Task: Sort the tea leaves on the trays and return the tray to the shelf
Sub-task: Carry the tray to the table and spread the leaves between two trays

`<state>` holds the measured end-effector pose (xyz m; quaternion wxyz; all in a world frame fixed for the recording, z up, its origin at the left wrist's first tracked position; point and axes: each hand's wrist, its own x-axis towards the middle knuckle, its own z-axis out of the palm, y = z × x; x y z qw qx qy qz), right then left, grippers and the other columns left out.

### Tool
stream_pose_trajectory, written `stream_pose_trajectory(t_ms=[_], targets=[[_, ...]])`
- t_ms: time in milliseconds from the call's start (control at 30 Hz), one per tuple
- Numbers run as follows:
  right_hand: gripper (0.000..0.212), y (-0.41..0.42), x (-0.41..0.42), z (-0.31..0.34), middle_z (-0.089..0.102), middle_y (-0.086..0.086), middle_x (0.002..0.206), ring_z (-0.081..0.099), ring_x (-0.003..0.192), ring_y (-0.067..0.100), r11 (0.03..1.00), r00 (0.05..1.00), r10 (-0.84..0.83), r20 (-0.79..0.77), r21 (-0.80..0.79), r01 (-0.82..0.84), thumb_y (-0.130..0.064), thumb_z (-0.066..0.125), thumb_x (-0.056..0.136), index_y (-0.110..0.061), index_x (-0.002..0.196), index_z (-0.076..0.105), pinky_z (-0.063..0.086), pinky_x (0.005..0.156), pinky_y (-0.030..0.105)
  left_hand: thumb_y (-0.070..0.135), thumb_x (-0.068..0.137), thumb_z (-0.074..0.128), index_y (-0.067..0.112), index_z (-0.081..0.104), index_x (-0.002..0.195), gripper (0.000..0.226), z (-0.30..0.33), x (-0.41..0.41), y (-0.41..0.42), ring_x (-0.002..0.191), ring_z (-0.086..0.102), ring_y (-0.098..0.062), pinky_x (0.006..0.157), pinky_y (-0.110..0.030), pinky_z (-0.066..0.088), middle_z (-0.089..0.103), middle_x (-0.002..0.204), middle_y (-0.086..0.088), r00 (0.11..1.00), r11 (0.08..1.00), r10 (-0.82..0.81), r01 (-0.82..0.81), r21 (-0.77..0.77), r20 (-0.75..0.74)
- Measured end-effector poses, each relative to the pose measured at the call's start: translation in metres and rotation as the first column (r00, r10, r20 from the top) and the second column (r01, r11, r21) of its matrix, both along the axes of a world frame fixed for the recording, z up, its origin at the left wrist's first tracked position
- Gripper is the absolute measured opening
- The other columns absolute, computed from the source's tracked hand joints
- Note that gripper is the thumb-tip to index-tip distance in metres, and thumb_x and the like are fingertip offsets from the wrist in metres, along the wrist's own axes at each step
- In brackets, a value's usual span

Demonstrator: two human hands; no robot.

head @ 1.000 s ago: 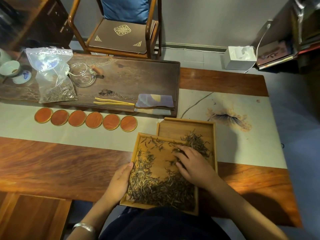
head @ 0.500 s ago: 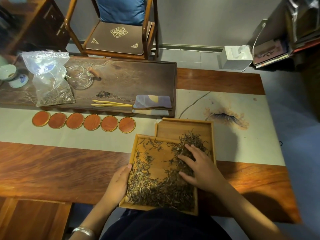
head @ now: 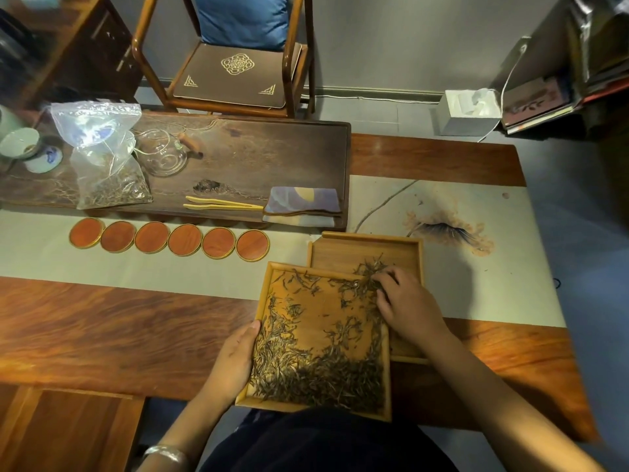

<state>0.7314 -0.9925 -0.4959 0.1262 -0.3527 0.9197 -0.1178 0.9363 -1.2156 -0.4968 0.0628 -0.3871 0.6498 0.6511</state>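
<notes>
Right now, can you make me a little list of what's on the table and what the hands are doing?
near tray: wooden, tilted, overlapping the far tray
far tray: wooden, partly under the near one
tea leaves: mostly heaped at the near tray's bottom edge
left hand: holds the near tray's left rim
right hand: fingers curled on leaves at the trays' overlap
coasters: six round ones in a row
plastic bag: holds more leaves
tongs: on the dark board

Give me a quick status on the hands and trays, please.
Left hand grips near tray edge. Right hand fingers curled in leaves at far tray. Nothing blocking.
</notes>
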Motion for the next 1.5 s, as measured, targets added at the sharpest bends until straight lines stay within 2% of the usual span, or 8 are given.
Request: stream_pose_trajectory(t_ms=[133, 267, 367, 467, 800, 1167, 1400, 1500], targets=[[0.038, -0.008, 0.023, 0.015, 0.055, 0.009, 0.125, 0.051, 0.116, 0.024, 0.995, 0.998, 0.039, -0.042, -0.092, -0.042, -0.033, 0.055, 0.091, -0.013, 0.123, 0.059, 0.049, 0.093, 0.036, 0.024, 0.104, 0.034, 0.035, 0.068, 0.096, 0.036, 0.005, -0.005, 0.002, 0.089, 0.063, 0.014, 0.069, 0.004, 0.039, 0.071, 0.095, 0.030, 1.000, 1.000, -0.003, 0.002, -0.020, -0.027], [0.048, -0.029, 0.068, 0.022, 0.041, 0.005, 0.145, 0.038, 0.133, 0.022, 0.940, 0.939, 0.332, 0.085, -0.106, -0.323, -0.050, 0.043, 0.091, -0.027, 0.133, 0.047, 0.033, 0.109, 0.040, 0.026, 0.103, 0.035, 0.031, 0.069, 0.097, 0.035, 0.003, -0.008, 0.004, 0.088, 0.065, 0.009, 0.069, 0.001, 0.042, 0.072, 0.096, 0.024, 0.999, 1.000, 0.004, -0.004, -0.016, -0.047], [0.048, -0.045, 0.091, 0.019, 0.035, 0.012, 0.149, 0.034, 0.136, 0.027, 0.852, 0.846, 0.520, 0.114, -0.127, -0.507, -0.045, 0.048, 0.092, -0.025, 0.135, 0.043, 0.026, 0.109, 0.042, 0.024, 0.103, 0.034, 0.025, 0.070, 0.098, 0.036, 0.002, -0.009, 0.004, 0.086, 0.069, 0.001, 0.067, -0.004, 0.046, 0.075, 0.095, 0.014, 0.998, 1.000, 0.012, -0.012, 0.009, -0.054], [0.042, -0.052, 0.099, 0.018, 0.040, 0.019, 0.145, 0.039, 0.132, 0.034, 0.796, 0.795, 0.602, 0.072, -0.131, -0.591, -0.037, 0.050, 0.094, -0.016, 0.130, 0.050, 0.031, 0.108, 0.046, 0.023, 0.103, 0.034, 0.022, 0.071, 0.098, 0.038, 0.004, -0.011, 0.005, 0.086, 0.070, -0.003, 0.068, -0.005, 0.047, 0.076, 0.096, 0.009, 0.998, 1.000, 0.015, -0.013, 0.020, -0.063], [0.036, -0.030, 0.064, 0.005, 0.054, 0.009, 0.130, 0.052, 0.119, 0.021, 0.907, 0.910, 0.410, 0.053, -0.124, -0.402, -0.024, 0.055, 0.092, -0.015, 0.127, 0.054, 0.046, 0.100, 0.035, 0.025, 0.103, 0.035, 0.028, 0.076, 0.088, 0.043, 0.007, -0.008, 0.004, 0.083, 0.072, -0.009, 0.066, -0.009, 0.049, 0.077, 0.093, 0.002, 0.998, 0.999, 0.015, -0.012, 0.047, -0.062], [0.035, -0.011, 0.021, -0.001, 0.053, 0.005, 0.121, 0.051, 0.110, 0.021, 0.979, 0.979, 0.201, 0.036, -0.035, -0.200, -0.016, 0.055, 0.091, -0.014, 0.126, 0.057, 0.051, 0.083, 0.031, 0.020, 0.103, 0.034, 0.021, 0.070, 0.092, 0.037, 0.009, -0.007, 0.006, 0.074, 0.070, 0.001, 0.062, -0.003, 0.045, 0.076, 0.085, 0.012, 0.998, 1.000, -0.008, 0.008, -0.009, -0.069], [0.037, -0.005, 0.010, 0.009, 0.049, 0.003, 0.122, 0.047, 0.113, 0.018, 0.995, 0.997, 0.047, 0.064, -0.086, -0.042, -0.024, 0.050, 0.094, -0.016, 0.130, 0.052, 0.047, 0.087, 0.028, 0.022, 0.102, 0.036, 0.019, 0.071, 0.095, 0.036, 0.009, -0.006, 0.004, 0.079, 0.072, -0.008, 0.065, -0.008, 0.049, 0.077, 0.089, 0.002, 0.998, 0.999, 0.007, -0.005, 0.037, -0.057], [0.048, -0.001, 0.023, 0.025, 0.047, -0.002, 0.127, 0.045, 0.116, 0.013, 0.979, 0.978, 0.185, 0.092, -0.103, -0.176, -0.047, 0.048, 0.090, -0.022, 0.131, 0.050, 0.047, 0.089, 0.025, 0.021, 0.103, 0.035, 0.016, 0.071, 0.097, 0.036, 0.009, -0.007, 0.003, 0.080, 0.072, -0.008, 0.065, -0.008, 0.049, 0.077, 0.090, 0.002, 0.999, 0.999, 0.009, -0.007, 0.036, -0.049]])
